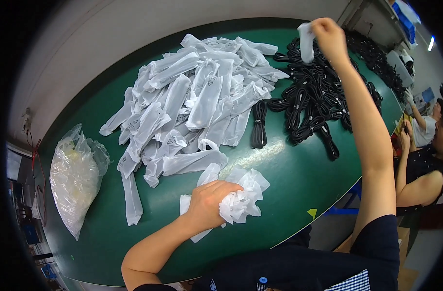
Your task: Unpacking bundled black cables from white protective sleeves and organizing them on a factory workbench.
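Note:
My left hand (207,202) is closed round a crumpled bunch of white plastic sleeves (247,194) low over the table, near its front edge. Loose ends of the bunch stick out on both sides of the fingers. Stretched out to the far right, my right hand (330,41) pinches one white plastic sleeve (306,44), which hangs down beside a pile of coiled black cables (306,99). A single coiled cable (259,125) lies at the pile's left side. Left of the cables is a big heap of whitish plastic sleeves (202,102), many looking filled; their contents are hard to make out.
A clear plastic bag (78,182) with pale contents stands at the left of the green table (289,186). More black cables (376,56) lie at the far right, by a grey bin (399,68). A co-worker (420,165) sits at the right edge, with another person beyond.

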`<state>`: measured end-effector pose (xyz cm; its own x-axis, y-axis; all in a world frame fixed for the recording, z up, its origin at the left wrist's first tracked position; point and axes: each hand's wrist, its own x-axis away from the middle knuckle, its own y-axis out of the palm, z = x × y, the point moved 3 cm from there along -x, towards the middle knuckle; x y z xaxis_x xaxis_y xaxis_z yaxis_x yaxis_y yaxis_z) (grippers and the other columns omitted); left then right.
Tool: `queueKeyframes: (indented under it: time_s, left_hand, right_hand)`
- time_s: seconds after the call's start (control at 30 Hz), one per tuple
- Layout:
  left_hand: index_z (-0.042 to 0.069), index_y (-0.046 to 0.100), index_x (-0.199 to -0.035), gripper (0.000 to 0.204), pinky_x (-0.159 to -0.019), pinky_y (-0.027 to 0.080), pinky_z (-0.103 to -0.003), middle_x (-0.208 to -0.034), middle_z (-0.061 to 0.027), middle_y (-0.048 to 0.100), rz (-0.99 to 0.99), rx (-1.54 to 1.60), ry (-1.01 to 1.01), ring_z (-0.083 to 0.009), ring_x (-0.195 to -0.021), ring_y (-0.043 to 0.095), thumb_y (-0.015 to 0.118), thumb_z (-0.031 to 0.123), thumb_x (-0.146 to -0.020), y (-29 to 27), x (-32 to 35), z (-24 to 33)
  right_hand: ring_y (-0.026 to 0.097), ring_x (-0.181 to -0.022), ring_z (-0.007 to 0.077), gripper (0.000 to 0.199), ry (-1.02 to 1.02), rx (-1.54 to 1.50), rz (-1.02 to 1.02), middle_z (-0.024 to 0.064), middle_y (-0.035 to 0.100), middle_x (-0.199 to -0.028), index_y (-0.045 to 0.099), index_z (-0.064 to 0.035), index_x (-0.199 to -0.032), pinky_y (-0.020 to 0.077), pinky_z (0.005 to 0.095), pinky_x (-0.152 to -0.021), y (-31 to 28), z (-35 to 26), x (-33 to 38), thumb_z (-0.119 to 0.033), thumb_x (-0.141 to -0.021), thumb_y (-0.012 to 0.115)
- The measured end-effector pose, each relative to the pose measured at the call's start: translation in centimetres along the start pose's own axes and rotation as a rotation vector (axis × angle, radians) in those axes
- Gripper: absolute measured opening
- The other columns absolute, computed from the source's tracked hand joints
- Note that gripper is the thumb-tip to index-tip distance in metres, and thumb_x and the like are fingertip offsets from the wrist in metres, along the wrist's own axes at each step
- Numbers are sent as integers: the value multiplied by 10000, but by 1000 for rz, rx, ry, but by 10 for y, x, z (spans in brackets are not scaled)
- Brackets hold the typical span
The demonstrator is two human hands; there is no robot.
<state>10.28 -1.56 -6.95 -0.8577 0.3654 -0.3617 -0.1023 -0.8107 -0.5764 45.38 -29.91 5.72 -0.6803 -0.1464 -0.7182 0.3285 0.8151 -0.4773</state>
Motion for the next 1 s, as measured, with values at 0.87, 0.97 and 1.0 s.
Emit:
queueKeyframes:
  time_s: [0.87, 0.97, 1.0]
  left_hand:
    - [111, 632, -952, 381, -622, 487, -357, -841, -62, 656, -21, 47, -53, -265, -731, 632, 791, 148, -607, -2, 0, -1]
    - [111, 633, -949, 378, -620, 487, -354, -837, -61, 655, -9, 34, -61, -263, -729, 632, 791, 148, -608, -3, 2, -3]
    - [112, 634, -948, 376, -619, 486, -353, -833, -59, 654, -1, 35, -52, -262, -728, 632, 791, 149, -609, -3, 2, -3]
  right_hand:
    - [612, -754, 166, 202, 132, 35, -17, 63, 655, -820, 645, -44, -977, 483, 293, -689, -16, -8, 2, -213, -877, 597]
    - [644, -804, 341, 180, -67, 395, -288, 154, 668, -845, 634, -110, -955, 505, 427, -719, 31, -46, 31, -209, -816, 578]
    - [638, -798, 355, 166, -89, 492, -355, 152, 657, -881, 627, -117, -942, 506, 448, -729, 48, -57, 40, -206, -818, 563]
